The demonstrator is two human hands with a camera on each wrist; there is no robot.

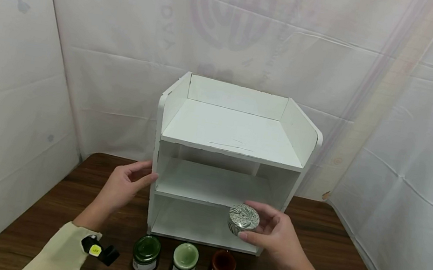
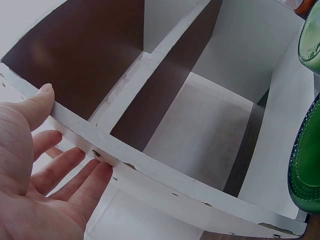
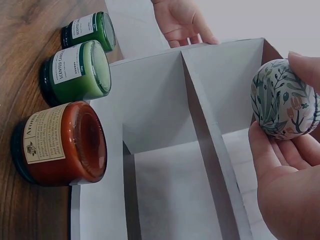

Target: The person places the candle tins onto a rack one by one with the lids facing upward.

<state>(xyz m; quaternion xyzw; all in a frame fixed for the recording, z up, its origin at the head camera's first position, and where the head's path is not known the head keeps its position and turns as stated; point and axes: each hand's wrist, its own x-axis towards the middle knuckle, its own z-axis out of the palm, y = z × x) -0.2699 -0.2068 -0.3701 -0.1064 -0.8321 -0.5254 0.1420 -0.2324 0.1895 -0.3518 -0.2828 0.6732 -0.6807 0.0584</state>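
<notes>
1. Patterned tin point(image 1: 243, 218), in the head view, is in the air before the right part of the white shelf unit point(image 1: 238, 131). The right hand point(image 1: 278, 237) holds it, its grip pinching it between thumb and fingers. The left hand point(image 1: 122, 185) touches the shelf unit's left side, its grip loosely spread. On the brown counter point(image 1: 315, 250), before the shelf unit's foot, stand a dark green jar point(image 1: 146, 252) by its left end, a light green jar point(image 1: 185, 258) left of its middle and a red-brown jar point(image 1: 222, 265) right of its middle, well apart from the shelf unit's top.
2. In the left wrist view, the thumb rests at the shelf unit's chipped front edge, with the fingers along its outer side.
3. In the right wrist view, the tin shows leaves and orange flowers before the shelf unit; the light green jar's label reads "SCENTED CANDLE".
</notes>
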